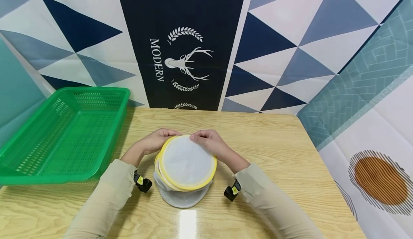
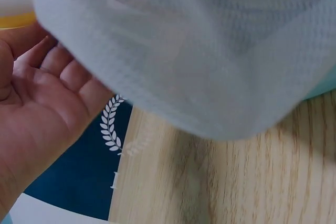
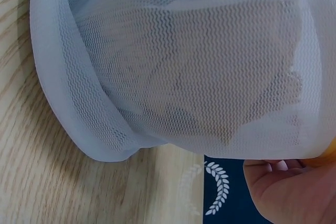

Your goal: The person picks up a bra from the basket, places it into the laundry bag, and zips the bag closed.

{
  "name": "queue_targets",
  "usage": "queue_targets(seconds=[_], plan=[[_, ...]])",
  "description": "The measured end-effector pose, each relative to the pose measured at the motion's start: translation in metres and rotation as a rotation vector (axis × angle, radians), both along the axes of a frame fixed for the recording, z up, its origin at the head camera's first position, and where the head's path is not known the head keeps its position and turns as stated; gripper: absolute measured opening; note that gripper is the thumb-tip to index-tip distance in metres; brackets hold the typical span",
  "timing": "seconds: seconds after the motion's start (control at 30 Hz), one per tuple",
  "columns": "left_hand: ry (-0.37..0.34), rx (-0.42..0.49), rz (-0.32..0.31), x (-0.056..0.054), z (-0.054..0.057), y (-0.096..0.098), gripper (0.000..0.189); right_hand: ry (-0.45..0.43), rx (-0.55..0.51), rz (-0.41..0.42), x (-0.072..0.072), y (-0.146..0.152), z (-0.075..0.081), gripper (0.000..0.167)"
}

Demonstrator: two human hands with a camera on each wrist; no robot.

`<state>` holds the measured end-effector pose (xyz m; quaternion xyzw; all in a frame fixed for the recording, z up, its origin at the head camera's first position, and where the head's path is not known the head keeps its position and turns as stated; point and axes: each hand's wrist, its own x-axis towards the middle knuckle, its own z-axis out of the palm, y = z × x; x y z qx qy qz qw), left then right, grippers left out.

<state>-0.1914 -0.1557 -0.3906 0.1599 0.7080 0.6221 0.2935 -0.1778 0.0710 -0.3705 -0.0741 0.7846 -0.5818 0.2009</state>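
Note:
A round white mesh laundry bag (image 1: 188,162) with yellow rims stands over the wooden table, its flat top facing up. Its soft mesh wall sags below the rims, and the lower edge (image 1: 184,199) spreads toward the near side. My left hand (image 1: 158,139) pinches the yellow rim at the far left. At the far right, my right hand (image 1: 209,144) grips that rim with the thumb on top. Up close, the right wrist view has the mesh wall (image 3: 210,72) with a darker patch showing through; what makes it cannot be told. Folded mesh (image 2: 173,61) hides the left fingertips in the left wrist view.
A green plastic basket (image 1: 109,153) with perforated walls stands at the left of the table (image 1: 267,153). A patterned cloth (image 1: 180,23) hangs behind the table's far edge. Small black wrist cameras hang below both sleeves, on either side of the bag.

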Motion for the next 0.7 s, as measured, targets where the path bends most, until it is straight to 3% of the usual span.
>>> queue_targets(seconds=[0.3, 0.7], plan=[[-0.05, 0.016, -0.013, -0.0012, -0.0027, 0.0016, 0.043, -0.005, -0.008, 0.01, -0.001, 0.0014, -0.0034, 0.029], [-0.094, 0.143, -0.081, -0.0039, -0.0087, -0.0041, 0.044, -0.002, 0.004, 0.001, 0.0027, 0.0023, -0.0023, 0.028]])
